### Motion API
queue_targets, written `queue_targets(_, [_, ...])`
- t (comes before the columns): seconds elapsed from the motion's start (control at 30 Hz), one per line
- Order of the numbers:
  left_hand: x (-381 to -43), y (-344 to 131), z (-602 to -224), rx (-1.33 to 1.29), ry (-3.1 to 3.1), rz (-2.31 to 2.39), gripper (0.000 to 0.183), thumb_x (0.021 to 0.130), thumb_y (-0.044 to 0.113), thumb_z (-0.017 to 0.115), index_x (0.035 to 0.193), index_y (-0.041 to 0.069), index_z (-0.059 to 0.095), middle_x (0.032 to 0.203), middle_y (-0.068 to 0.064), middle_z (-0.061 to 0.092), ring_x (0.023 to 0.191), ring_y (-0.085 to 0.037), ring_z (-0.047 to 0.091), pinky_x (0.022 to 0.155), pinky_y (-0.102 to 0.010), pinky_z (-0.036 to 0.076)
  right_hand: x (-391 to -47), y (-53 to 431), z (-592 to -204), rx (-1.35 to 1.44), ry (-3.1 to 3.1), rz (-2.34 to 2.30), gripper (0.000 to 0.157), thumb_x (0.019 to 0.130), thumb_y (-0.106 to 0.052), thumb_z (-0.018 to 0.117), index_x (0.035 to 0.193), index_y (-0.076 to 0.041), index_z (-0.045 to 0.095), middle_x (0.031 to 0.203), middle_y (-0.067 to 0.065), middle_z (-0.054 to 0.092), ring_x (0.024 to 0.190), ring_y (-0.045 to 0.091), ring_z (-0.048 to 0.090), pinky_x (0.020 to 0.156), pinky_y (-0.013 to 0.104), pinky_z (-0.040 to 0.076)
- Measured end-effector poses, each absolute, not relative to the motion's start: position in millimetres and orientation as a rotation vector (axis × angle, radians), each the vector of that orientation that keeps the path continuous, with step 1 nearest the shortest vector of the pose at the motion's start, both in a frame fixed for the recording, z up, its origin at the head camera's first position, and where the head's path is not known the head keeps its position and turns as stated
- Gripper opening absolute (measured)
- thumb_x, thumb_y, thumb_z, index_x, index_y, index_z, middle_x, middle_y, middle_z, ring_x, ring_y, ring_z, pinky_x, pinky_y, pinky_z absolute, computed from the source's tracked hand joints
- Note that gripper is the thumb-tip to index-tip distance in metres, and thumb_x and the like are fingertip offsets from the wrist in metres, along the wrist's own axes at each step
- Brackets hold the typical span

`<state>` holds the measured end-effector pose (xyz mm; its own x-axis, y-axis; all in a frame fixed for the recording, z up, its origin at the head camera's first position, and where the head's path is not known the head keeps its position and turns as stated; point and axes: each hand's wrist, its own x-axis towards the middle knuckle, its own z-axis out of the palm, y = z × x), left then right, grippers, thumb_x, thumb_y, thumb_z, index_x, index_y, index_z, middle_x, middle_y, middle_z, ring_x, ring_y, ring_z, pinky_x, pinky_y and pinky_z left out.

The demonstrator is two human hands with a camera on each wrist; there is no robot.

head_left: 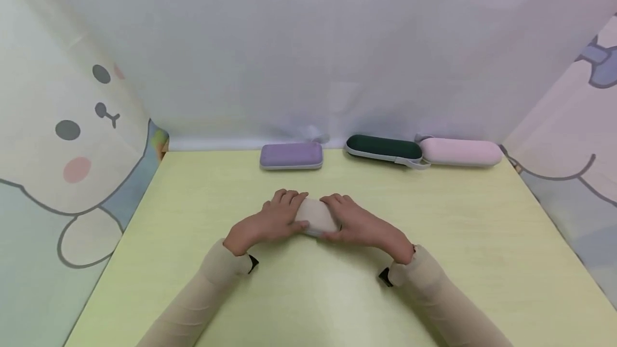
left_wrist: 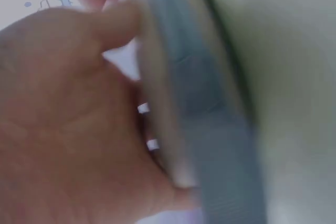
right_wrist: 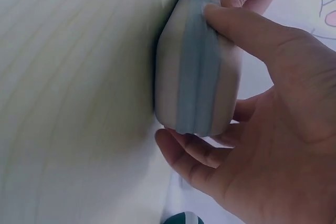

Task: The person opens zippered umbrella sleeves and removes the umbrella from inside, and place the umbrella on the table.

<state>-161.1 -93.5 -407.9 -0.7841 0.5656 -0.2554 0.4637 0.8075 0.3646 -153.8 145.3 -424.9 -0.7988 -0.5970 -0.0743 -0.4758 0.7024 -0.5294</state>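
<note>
A small beige zip case (head_left: 315, 216) with rounded edges lies on the table in front of me. My left hand (head_left: 275, 221) grips its left end, thumb at the near side and fingers over the far side. From the other end my right hand (head_left: 359, 224) holds it, again with thumb near and fingers far. In the right wrist view, the thumb presses on the grey zip band (right_wrist: 199, 77) and the fingers curl round the end. A grey strap (left_wrist: 210, 108) looms large and blurred in the left wrist view.
Along the back of the yellow-green table (head_left: 202, 202) lie a purple case (head_left: 291, 155), a dark green case (head_left: 384, 147) and a pink case (head_left: 461, 152). The green and pink ones touch or nearly touch. A pale curtain (head_left: 289, 58) hangs behind.
</note>
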Motion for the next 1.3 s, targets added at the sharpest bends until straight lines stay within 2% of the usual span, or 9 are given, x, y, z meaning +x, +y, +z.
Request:
queue_targets(0.13, [-161.6,-101.8,-416.9,0.728,2.618,0.663,0.055,0.106,0.028,0.038,0.155,0.007,0.024,0.156,-0.013,0.031,0.149,-0.035,0.017,0.115,-0.060,0.025,-161.7,136.8,-427.9,-0.877,2.611,-0.788,0.074,0.089,-0.053,0.065,0.147,-0.013,0.040,0.139,-0.001,0.051,0.119,0.015,0.048,0.100,0.036,0.043])
queue_targets(0.23, [-161.3,-104.8,-422.8,0.711,2.638,0.800,0.050,0.106,0.020,0.039,0.152,0.003,0.029,0.152,-0.015,0.034,0.147,-0.036,0.019,0.116,-0.058,0.024,-168.6,129.1,-429.7,-0.893,2.595,-0.836,0.070,0.091,-0.054,0.062,0.146,-0.014,0.043,0.140,-0.004,0.053,0.121,0.014,0.050,0.103,0.036,0.043])
queue_targets(0.43, [-159.5,-102.1,-428.2,0.661,2.683,0.795,0.045,0.105,0.019,0.038,0.147,0.004,0.035,0.147,-0.017,0.037,0.142,-0.040,0.022,0.112,-0.060,0.028,-178.2,115.2,-430.2,-0.919,2.602,-0.845,0.054,0.097,-0.046,0.057,0.141,-0.014,0.051,0.132,-0.003,0.059,0.116,0.014,0.055,0.099,0.035,0.046])
queue_targets(0.63, [-158.8,-98.9,-430.4,0.633,2.766,0.691,0.043,0.105,0.021,0.038,0.145,0.007,0.037,0.146,-0.016,0.037,0.141,-0.039,0.025,0.105,-0.058,0.035,-181.8,104.7,-435.6,-0.903,2.691,-0.801,0.042,0.104,-0.036,0.044,0.139,-0.016,0.052,0.137,-0.001,0.060,0.125,0.019,0.056,0.104,0.040,0.046])
queue_targets(0.77, [-158.0,-96.8,-433.4,0.587,2.795,0.677,0.044,0.105,0.022,0.039,0.145,0.007,0.037,0.146,-0.015,0.036,0.140,-0.039,0.025,0.104,-0.057,0.036,-180.4,102.0,-440.3,-0.856,2.772,-0.719,0.040,0.105,-0.037,0.039,0.137,-0.018,0.054,0.135,0.000,0.061,0.124,0.020,0.058,0.100,0.041,0.049])
queue_targets(0.97, [-153.3,-91.8,-435.6,0.532,2.829,0.666,0.044,0.104,0.023,0.039,0.145,0.006,0.037,0.146,-0.016,0.035,0.139,-0.040,0.027,0.104,-0.056,0.037,-173.1,104.9,-439.0,-0.890,2.857,-0.434,0.046,0.106,-0.039,0.035,0.140,-0.012,0.052,0.132,0.007,0.061,0.119,0.026,0.059,0.099,0.043,0.049])
queue_targets(1.07, [-152.4,-90.0,-435.9,0.519,2.858,0.630,0.043,0.104,0.024,0.038,0.144,0.007,0.038,0.146,-0.016,0.036,0.139,-0.040,0.028,0.104,-0.055,0.038,-166.1,110.3,-431.8,-0.884,2.840,-0.377,0.053,0.105,-0.045,0.036,0.144,-0.011,0.047,0.134,0.010,0.059,0.120,0.028,0.058,0.100,0.045,0.048])
queue_targets(1.2, [-151.8,-89.3,-434.7,0.491,2.877,0.584,0.043,0.103,0.024,0.039,0.142,0.006,0.040,0.145,-0.017,0.038,0.138,-0.040,0.030,0.104,-0.054,0.039,-158.4,120.9,-419.8,-0.832,2.772,-0.368,0.069,0.096,-0.058,0.050,0.148,-0.013,0.041,0.136,0.009,0.056,0.119,0.026,0.055,0.098,0.043,0.048])
queue_targets(1.3, [-149.8,-88.7,-432.9,0.461,2.890,0.566,0.043,0.103,0.024,0.039,0.141,0.004,0.041,0.143,-0.018,0.039,0.136,-0.040,0.031,0.103,-0.053,0.040,-156.7,127.2,-415.5,-0.797,2.744,-0.370,0.081,0.088,-0.060,0.063,0.150,-0.015,0.038,0.137,0.008,0.054,0.118,0.024,0.052,0.094,0.040,0.049])
